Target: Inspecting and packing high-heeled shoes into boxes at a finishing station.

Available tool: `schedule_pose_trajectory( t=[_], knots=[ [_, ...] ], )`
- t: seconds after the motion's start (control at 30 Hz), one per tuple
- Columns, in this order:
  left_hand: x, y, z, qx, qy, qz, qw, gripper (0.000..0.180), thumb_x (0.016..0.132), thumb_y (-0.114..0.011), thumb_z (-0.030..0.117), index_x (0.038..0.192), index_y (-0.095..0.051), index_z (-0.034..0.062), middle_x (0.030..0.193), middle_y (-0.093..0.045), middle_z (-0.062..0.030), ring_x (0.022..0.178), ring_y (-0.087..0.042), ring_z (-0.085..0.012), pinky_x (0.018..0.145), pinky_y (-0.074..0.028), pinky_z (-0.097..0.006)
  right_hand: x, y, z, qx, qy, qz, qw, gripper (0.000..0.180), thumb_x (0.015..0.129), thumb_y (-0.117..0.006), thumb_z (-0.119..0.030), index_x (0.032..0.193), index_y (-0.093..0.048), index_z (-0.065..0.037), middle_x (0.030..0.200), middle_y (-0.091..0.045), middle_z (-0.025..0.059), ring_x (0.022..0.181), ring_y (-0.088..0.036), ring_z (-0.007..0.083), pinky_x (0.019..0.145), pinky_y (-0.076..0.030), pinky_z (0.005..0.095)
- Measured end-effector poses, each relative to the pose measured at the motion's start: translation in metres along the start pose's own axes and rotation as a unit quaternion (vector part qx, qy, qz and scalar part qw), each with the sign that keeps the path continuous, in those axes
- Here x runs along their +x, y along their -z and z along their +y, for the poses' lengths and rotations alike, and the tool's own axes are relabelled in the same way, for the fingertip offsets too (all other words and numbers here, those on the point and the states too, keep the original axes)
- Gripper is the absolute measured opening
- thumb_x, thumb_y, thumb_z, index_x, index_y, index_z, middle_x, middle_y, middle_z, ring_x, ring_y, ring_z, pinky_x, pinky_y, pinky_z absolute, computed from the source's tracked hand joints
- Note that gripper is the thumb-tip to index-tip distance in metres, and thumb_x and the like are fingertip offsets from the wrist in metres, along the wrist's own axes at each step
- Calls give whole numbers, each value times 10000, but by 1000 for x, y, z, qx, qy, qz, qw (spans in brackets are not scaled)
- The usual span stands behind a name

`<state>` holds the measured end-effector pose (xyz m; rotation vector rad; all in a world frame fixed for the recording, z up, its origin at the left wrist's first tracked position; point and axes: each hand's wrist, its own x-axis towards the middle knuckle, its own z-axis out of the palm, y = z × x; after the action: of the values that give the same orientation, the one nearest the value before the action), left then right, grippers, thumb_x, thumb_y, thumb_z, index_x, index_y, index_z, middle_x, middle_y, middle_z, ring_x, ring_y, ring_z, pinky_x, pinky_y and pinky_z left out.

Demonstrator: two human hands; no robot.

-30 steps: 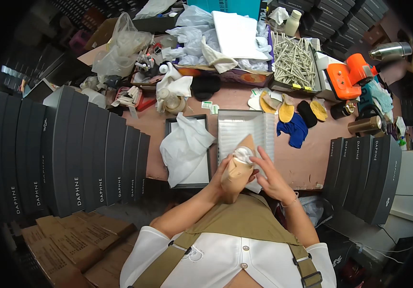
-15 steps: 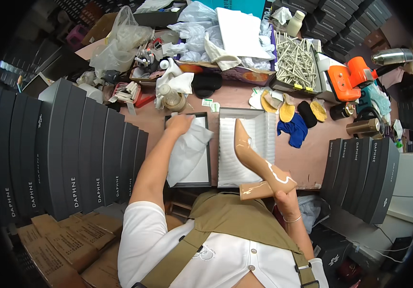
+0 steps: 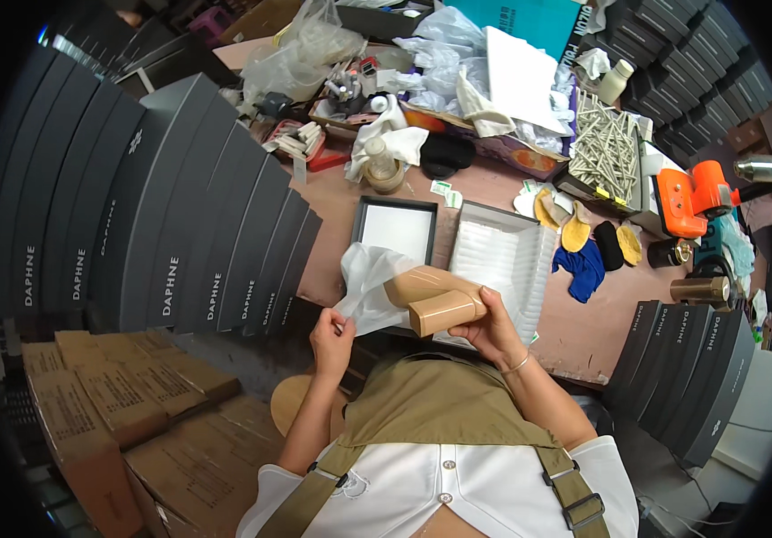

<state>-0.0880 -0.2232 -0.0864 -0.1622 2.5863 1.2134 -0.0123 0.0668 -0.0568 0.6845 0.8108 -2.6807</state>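
Note:
A glossy tan high-heeled shoe (image 3: 451,308) with a thick block heel is in my right hand (image 3: 496,332), whose fingers wrap round its back part. My left hand (image 3: 332,339) pinches the edge of a thin, translucent white wrapping sheet or bag (image 3: 366,285). The front of the shoe lies against the wrapping, its toe hidden; whether inside or behind it I cannot tell. Beyond, on the table, lie a shallow dark tray or lid (image 3: 397,203) with a white inside and an open shoebox (image 3: 503,247) lined with ribbed white padding.
Dark shoeboxes (image 3: 171,197) stand stacked at the left, and more (image 3: 673,359) at the right. Brown cartons (image 3: 135,394) fill the lower left. Along the back are a glass jar (image 3: 382,170), a blue cloth (image 3: 583,269), a box of pale sticks (image 3: 603,148) and an orange tool (image 3: 695,197).
My left hand has drawn the wrapping from the dark tray toward me. My right hand has brought the shoe left, turning its toe into or against the wrapping. The view has tilted.

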Motion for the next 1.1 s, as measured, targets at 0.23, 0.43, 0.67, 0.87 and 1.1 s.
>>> schedule_pose_trajectory(
  t=[0.23,0.43,0.67,0.87,1.1],
  knots=[
    [22,14,95,177,-366,132,904,434,712,-667,10,1106,-487,46,1224,-454,-159,1163,-434,-337,949,-356,-488,-1,13,29,59,-96,-35,993,653,903,-476,-516,1316,-428,-12,1198,-580,157,1028,-619,264,813,-560,387],
    [82,-11,92,240,-308,-194,900,255,807,-583,27,1057,-619,60,995,-605,-161,917,-591,-331,773,-474,-405,-9,16,32,151,-85,-4,985,630,895,-477,-529,1287,-456,-36,1165,-598,141,986,-634,258,754,-574,382],
    [55,7,132,81,-348,-131,925,132,825,-615,121,877,-654,6,847,-609,-163,785,-609,-347,695,-478,-406,-18,29,29,213,-28,-63,975,595,902,-471,-527,1253,-480,-46,1132,-609,125,962,-633,251,731,-569,368],
    [-9,-5,174,-48,-413,-73,907,107,792,-645,57,879,-619,2,774,-580,-144,689,-594,-330,602,-469,-378,-44,-38,1,188,114,36,975,554,884,-569,-411,1266,-455,-27,1227,-543,124,1105,-557,257,964,-463,404],
    [-40,-46,191,-130,-518,-101,840,119,799,-662,51,911,-635,23,704,-576,-106,553,-561,-250,501,-438,-326,-42,-36,-13,143,287,105,941,340,919,-536,-267,1161,-498,-32,1122,-573,66,1047,-563,188,928,-456,391]
  ],
)
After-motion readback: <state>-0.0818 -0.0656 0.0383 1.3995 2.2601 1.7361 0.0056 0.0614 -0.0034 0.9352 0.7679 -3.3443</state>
